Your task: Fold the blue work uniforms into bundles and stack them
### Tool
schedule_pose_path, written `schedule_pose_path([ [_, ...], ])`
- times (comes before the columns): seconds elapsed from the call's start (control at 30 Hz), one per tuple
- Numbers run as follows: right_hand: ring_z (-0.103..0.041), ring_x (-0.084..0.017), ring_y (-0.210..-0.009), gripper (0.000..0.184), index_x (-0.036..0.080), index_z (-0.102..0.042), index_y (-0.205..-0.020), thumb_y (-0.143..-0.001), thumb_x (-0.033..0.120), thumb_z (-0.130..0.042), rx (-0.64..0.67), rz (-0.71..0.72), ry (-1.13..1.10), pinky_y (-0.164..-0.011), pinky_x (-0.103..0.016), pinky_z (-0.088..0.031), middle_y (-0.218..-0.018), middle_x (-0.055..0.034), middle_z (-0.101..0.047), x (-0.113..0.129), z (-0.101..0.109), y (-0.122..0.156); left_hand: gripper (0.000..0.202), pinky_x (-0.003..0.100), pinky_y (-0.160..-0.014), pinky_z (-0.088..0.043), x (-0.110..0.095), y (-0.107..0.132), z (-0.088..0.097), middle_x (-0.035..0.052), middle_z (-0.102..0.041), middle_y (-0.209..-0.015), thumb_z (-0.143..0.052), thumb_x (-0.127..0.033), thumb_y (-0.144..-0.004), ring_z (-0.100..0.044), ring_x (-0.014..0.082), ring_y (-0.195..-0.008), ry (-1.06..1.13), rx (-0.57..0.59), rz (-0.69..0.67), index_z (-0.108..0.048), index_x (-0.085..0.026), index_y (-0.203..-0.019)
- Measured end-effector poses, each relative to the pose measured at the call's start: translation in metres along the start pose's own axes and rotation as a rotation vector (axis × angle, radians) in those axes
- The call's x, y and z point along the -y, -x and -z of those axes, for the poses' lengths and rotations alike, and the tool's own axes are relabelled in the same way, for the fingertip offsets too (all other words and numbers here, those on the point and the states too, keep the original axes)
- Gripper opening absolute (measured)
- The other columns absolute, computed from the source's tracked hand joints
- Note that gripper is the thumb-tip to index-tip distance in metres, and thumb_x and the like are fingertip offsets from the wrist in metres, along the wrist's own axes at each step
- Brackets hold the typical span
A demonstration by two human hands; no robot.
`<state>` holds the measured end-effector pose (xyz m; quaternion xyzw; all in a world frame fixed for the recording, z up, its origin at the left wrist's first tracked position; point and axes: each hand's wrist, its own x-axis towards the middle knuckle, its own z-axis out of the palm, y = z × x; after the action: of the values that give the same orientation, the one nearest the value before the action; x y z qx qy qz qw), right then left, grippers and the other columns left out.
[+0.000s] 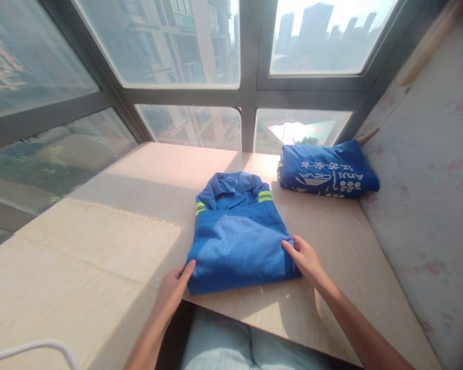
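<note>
A blue work jacket [237,241] lies folded on the pale tabletop, its collar [235,186] facing the window. Yellow-green and grey reflective bands show at both upper sides. My left hand [175,283] grips the lower left edge, thumb on top and the other fingers mostly hidden beneath the cloth. At the right edge, my right hand [304,257] pinches the fabric in the same way, with its thumb above and fingers partly tucked under.
Farther back on the right, a second folded blue garment [327,169] with white lettering rests near the patterned wall [428,216]. Grey window frames [249,97] border the table [100,231] at the back and left. A white cable or tube [34,345] curves in at lower left.
</note>
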<state>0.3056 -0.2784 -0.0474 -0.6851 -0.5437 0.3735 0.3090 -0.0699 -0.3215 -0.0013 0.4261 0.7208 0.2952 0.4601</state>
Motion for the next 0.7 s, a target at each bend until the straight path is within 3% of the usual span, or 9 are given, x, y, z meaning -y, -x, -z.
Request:
schedule_pose_path([
  [0.13, -0.068, -0.029, -0.085, 0.057, 0.018, -0.068, -0.113, -0.085, 0.064, -0.049, -0.069, 0.015, 0.104, -0.074, -0.035, -0.047, -0.082, -0.0075, -0.072, -0.004, -0.006, 0.003, 0.054, 0.036, -0.069, -0.049, 0.011, -0.006, -0.003, 0.0061, -0.073, -0.068, -0.066, -0.065, -0.071, -0.071, 0.0325, -0.078, -0.188, -0.078, 0.041, -0.069, -0.018, -0.098],
  [0.2, -0.068, -0.029, -0.085, 0.056, 0.018, -0.069, -0.114, -0.086, 0.062, -0.047, -0.079, 0.022, 0.142, -0.074, -0.035, -0.047, -0.083, -0.0082, -0.072, -0.004, -0.006, 0.004, 0.056, 0.035, -0.067, -0.048, 0.013, -0.005, -0.005, 0.0057, -0.072, -0.067, -0.066, -0.063, -0.071, -0.071, 0.0316, -0.074, -0.193, -0.077, 0.018, -0.067, -0.017, -0.103],
  [0.33, -0.067, -0.027, -0.081, 0.053, 0.020, -0.071, -0.102, -0.086, 0.064, -0.046, -0.056, 0.010, 0.134, -0.071, -0.033, -0.046, -0.081, -0.0075, -0.072, -0.002, -0.003, 0.004, 0.060, 0.034, -0.071, -0.050, 0.008, -0.003, -0.004, 0.0074, -0.075, -0.076, -0.069, -0.065, -0.068, -0.070, 0.0292, -0.080, -0.031, -0.016, -0.026, -0.067, -0.016, -0.103],
  [0.47, -0.066, -0.026, -0.078, 0.058, 0.022, -0.067, -0.075, -0.089, 0.070, -0.037, -0.002, 0.002, 0.136, -0.072, -0.033, -0.045, -0.076, -0.0071, -0.071, 0.007, 0.003, -0.008, 0.062, 0.032, -0.074, -0.053, -0.011, -0.011, -0.002, 0.0073, -0.076, -0.096, -0.068, -0.068, -0.072, -0.070, 0.0251, -0.088, 0.212, 0.102, 0.099, -0.068, -0.017, -0.107],
  [0.53, -0.066, -0.027, -0.079, 0.060, 0.022, -0.065, -0.070, -0.088, 0.071, -0.036, 0.036, -0.001, 0.115, -0.075, -0.035, -0.046, -0.075, -0.0078, -0.071, 0.014, 0.005, -0.021, 0.063, 0.034, -0.078, -0.055, -0.024, -0.021, -0.004, 0.0093, -0.075, -0.104, -0.069, -0.066, -0.074, -0.071, 0.0254, -0.093, 0.327, 0.179, 0.114, -0.067, -0.017, -0.113],
  [0.63, -0.068, -0.029, -0.092, 0.056, 0.019, -0.071, -0.089, -0.086, 0.069, -0.045, 0.030, -0.004, 0.003, -0.084, -0.038, -0.049, -0.091, -0.0103, -0.074, 0.025, 0.003, -0.043, 0.064, 0.039, -0.089, -0.055, -0.038, -0.040, -0.012, 0.0154, -0.072, -0.116, -0.075, -0.060, -0.073, -0.069, 0.0292, -0.104, 0.409, 0.247, 0.041, -0.066, -0.015, -0.118],
  [0.7, -0.067, -0.030, -0.103, 0.055, 0.017, -0.069, -0.111, -0.084, 0.063, -0.053, -0.001, 0.012, -0.063, -0.092, -0.041, -0.049, -0.108, -0.0121, -0.073, 0.030, -0.003, -0.053, 0.064, 0.042, -0.095, -0.053, -0.041, -0.049, -0.018, 0.0171, -0.070, -0.122, -0.076, -0.056, -0.073, -0.067, 0.0316, -0.110, 0.315, 0.175, -0.049, -0.065, -0.015, -0.121],
])
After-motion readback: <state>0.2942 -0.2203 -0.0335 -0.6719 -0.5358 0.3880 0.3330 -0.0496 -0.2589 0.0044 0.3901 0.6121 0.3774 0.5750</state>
